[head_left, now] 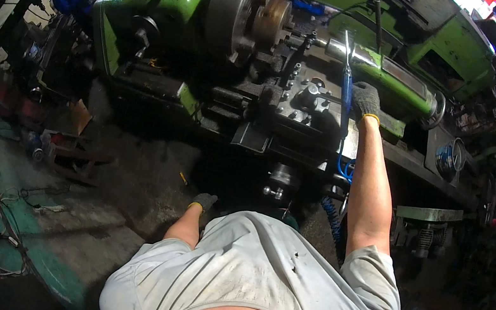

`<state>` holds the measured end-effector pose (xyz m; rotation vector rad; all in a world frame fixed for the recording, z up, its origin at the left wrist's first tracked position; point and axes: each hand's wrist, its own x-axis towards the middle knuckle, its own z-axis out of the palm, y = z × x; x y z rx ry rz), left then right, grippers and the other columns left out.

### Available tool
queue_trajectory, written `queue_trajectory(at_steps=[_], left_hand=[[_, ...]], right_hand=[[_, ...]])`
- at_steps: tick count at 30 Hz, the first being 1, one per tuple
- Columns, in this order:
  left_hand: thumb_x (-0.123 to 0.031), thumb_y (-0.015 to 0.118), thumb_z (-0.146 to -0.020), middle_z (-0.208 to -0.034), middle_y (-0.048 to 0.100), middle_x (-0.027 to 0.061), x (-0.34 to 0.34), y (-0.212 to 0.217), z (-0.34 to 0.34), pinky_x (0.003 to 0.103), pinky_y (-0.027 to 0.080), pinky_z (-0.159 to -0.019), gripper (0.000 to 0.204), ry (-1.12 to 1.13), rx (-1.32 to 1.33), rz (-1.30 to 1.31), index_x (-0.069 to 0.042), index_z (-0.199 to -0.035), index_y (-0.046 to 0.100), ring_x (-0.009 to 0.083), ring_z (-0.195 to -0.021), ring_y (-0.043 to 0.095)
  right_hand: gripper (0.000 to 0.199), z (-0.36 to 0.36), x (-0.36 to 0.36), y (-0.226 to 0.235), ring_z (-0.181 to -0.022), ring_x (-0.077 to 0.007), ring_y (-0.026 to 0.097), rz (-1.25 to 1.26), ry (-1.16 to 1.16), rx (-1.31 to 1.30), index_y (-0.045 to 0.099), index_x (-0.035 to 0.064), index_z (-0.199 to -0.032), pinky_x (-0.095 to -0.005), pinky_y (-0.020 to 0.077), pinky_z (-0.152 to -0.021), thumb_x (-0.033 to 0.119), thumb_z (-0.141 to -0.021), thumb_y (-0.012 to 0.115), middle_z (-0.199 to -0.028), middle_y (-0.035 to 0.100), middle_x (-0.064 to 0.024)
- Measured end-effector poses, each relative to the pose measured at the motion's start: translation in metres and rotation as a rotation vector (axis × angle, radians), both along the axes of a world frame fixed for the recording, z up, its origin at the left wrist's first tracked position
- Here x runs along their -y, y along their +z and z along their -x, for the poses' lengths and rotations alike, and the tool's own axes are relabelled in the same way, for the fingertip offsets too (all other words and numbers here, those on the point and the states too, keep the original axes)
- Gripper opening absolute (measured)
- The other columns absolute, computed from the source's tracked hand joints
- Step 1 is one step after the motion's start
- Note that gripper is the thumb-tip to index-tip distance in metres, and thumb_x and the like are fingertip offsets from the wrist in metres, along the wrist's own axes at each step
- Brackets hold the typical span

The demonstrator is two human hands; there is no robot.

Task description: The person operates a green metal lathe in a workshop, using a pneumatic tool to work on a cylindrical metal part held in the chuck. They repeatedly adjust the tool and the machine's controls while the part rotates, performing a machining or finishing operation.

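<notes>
My right hand (367, 100), in a dark grey knit glove with a yellow cuff, reaches forward over the lathe. Its fingers close around a blue air blow gun (346, 102) whose long thin metal nozzle points away from me. A blue hose (344, 168) runs down from the gun. Just left of it sits the lathe's tool post (308, 95), on a carriage with several bolts. Low by my left side hangs my left hand (204, 201), gloved the same way, its fingers loosely apart and nothing visible in them.
The green lathe's large chuck (237, 15) is left of the tool post, with a brownish round part (272, 22) at its front. The tailstock (394, 80) and its handwheel (437, 111) stand at right. Cables (11, 235) lie on the floor at left.
</notes>
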<state>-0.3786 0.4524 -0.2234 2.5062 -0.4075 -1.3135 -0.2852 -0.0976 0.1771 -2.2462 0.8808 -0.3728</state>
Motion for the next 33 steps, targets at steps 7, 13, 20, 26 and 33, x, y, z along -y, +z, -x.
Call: queue_trajectory(at_steps=[7, 13, 20, 26, 33], left_hand=[[-0.054, 0.040, -0.101, -0.131, 0.066, 0.0227, -0.012, -0.027, 0.007, 0.053, 0.045, -0.107, 0.061, -0.047, 0.091, 0.047, -0.005, -0.121, 0.071, 0.0423, -0.127, 0.058], [-0.052, 0.039, -0.102, -0.132, 0.065, 0.0238, 0.001, -0.019, 0.006, 0.053, 0.045, -0.108, 0.059, -0.003, 0.072, 0.028, -0.007, -0.121, 0.071, 0.0432, -0.127, 0.058], [-0.053, 0.038, -0.103, -0.133, 0.064, 0.0241, 0.009, -0.018, 0.006, 0.052, 0.044, -0.109, 0.062, -0.094, 0.130, 0.045, -0.005, -0.122, 0.072, 0.0429, -0.127, 0.058], [-0.054, 0.040, -0.102, -0.134, 0.064, 0.0218, 0.035, -0.002, 0.020, 0.052, 0.044, -0.109, 0.061, 0.064, 0.095, -0.010, -0.006, -0.125, 0.071, 0.0410, -0.128, 0.058], [-0.057, 0.041, -0.101, -0.137, 0.063, 0.0207, 0.061, 0.031, 0.042, 0.051, 0.042, -0.110, 0.062, -0.007, 0.079, 0.027, -0.008, -0.126, 0.070, 0.0398, -0.131, 0.056]], right_hand=[[0.032, 0.001, -0.005, 0.006, -0.097, -0.0381, 0.073, -0.013, 0.010, -0.022, 0.079, 0.0061, -0.104, -0.0426, 0.0547, -0.086, 0.025, -0.084, 0.062, -0.103, 0.075, -0.0209], [0.032, -0.004, 0.011, -0.016, -0.103, -0.0398, 0.071, 0.045, 0.001, -0.003, 0.079, 0.0071, -0.104, -0.0444, 0.0541, -0.090, 0.024, -0.083, 0.061, -0.107, 0.074, -0.0208], [0.030, 0.001, 0.001, -0.003, -0.107, -0.0407, 0.069, 0.089, 0.060, -0.001, 0.078, 0.0076, -0.103, -0.0463, 0.0535, -0.093, 0.029, -0.090, 0.061, -0.109, 0.073, -0.0212], [0.032, -0.002, 0.003, -0.006, -0.110, -0.0417, 0.067, 0.103, 0.111, -0.008, 0.078, 0.0070, -0.104, -0.0482, 0.0527, -0.095, 0.031, -0.093, 0.060, -0.113, 0.072, -0.0209], [0.031, 0.000, -0.003, 0.006, -0.112, -0.0397, 0.066, 0.095, 0.107, -0.038, 0.076, 0.0088, -0.109, -0.0474, 0.0515, -0.097, 0.028, -0.093, 0.058, -0.117, 0.071, -0.0197]])
